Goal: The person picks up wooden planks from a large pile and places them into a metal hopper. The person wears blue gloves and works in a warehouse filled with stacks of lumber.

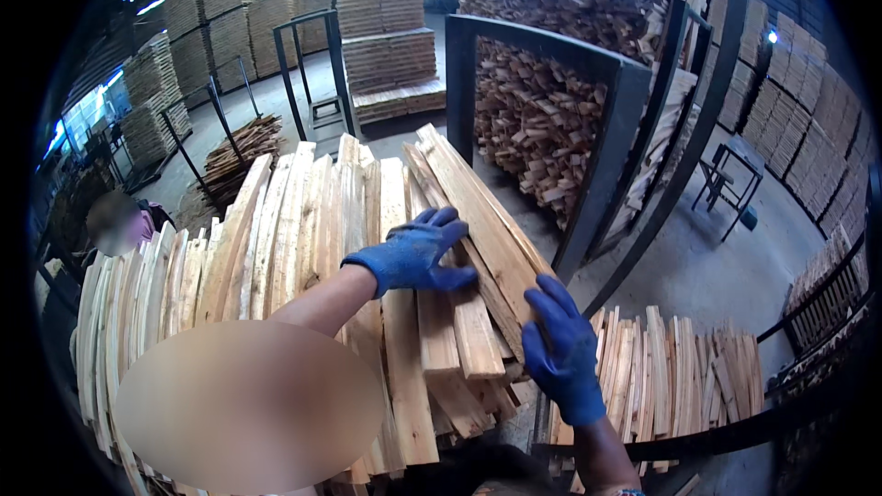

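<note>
Gloved left hand [415, 255] and right hand [562, 349] (both flat) press wooden planks [478, 220].

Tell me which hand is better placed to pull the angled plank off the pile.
Probably the right hand: it presses the angled plank's near end. The left hand lies flat across its middle.

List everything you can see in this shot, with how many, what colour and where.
wooden slats: many, pale, heaped in front under both hands
long plank: one, pale, on top of the heap, touched by both hands
lower slats: many, pale, standing on end at lower right
metal racks: several, dark, holding cut wood behind
stacked boards: many piles, tan, on the far floor
stool: one, dark, right floor
left hand: blue glove, flat on the plank
right hand: blue glove, on the plank's near end
</note>
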`<state>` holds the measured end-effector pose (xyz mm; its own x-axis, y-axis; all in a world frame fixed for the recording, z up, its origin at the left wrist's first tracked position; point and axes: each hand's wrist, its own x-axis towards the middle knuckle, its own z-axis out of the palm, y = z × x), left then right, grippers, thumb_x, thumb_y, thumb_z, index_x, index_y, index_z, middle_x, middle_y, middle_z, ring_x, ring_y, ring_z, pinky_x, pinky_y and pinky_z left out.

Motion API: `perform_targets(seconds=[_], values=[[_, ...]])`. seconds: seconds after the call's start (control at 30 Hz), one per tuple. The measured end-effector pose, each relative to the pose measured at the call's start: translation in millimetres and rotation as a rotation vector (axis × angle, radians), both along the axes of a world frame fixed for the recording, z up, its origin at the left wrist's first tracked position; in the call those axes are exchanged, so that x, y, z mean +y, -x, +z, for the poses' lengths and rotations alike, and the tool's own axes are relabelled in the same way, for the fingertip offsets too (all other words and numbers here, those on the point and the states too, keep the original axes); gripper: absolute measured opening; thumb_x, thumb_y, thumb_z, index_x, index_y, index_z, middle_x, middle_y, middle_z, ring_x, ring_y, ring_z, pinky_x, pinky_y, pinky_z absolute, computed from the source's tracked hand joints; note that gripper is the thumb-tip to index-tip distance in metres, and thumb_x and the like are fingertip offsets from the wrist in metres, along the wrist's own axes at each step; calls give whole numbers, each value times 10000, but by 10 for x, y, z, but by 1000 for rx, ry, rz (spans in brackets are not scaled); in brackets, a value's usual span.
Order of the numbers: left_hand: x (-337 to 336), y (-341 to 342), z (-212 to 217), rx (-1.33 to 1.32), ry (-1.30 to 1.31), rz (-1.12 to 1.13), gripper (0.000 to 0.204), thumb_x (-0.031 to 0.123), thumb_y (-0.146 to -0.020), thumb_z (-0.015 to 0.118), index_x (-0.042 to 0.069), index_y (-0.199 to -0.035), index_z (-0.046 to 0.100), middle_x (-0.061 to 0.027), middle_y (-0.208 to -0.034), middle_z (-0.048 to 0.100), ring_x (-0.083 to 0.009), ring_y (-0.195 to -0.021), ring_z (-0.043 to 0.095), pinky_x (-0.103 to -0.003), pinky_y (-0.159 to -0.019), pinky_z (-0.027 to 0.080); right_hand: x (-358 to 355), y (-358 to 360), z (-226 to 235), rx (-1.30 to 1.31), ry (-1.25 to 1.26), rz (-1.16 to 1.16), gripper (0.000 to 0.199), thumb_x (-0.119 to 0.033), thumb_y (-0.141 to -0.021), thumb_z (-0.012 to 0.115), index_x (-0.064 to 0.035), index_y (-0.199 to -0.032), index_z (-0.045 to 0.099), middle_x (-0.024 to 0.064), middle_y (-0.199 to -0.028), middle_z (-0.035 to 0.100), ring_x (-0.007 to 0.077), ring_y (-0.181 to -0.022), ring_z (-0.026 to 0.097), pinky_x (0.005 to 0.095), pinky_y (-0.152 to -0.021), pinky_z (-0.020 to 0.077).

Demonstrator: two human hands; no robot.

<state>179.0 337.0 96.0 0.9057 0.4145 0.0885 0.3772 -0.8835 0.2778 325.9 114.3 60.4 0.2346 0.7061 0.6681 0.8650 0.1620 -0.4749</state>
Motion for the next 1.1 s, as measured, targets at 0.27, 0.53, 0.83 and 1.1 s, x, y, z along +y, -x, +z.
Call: perform_targets(seconds=[0.27,0.53,0.83,1.1], values=[[224,-29,-81,-114,56,-85,670,321,-825,741,101,-1385,444,-184,-1522,298,-390,-1313,435,-404,-1084,408,160,-296,104,-43,-269,7,412,49,-742,525,-55,-1123,641,227,-1217,618,359,-937,677,411,-814,531],[533,-45,-254,-168,-203,-207,471,51,-849,581,94,-1315,527,-166,-1391,489,-380,-1179,553,-410,-985,488,113,-67,33,213,-125,148,485,66,-719,440,-41,-1137,660,207,-1304,570,333,-1215,565,374,-1017,434],[496,-83,-274,-161,-334,-84,398,39,-847,540,112,-1236,573,-138,-1240,599,-368,-1007,629,-420,-855,526,92,-123,-226,1044,-287,227,485,143,-799,393,-45,-1157,660,147,-1361,538,212,-1221,539,267,-965,430],[345,-196,-84,-107,2,99,324,192,-847,528,118,-1149,620,-90,-1209,613,-332,-1145,550,-458,-1008,403,50,112,-374,175,-269,79,410,92,-778,492,-32,-1141,635,216,-1291,551,391,-1245,506,434,-1045,395]])
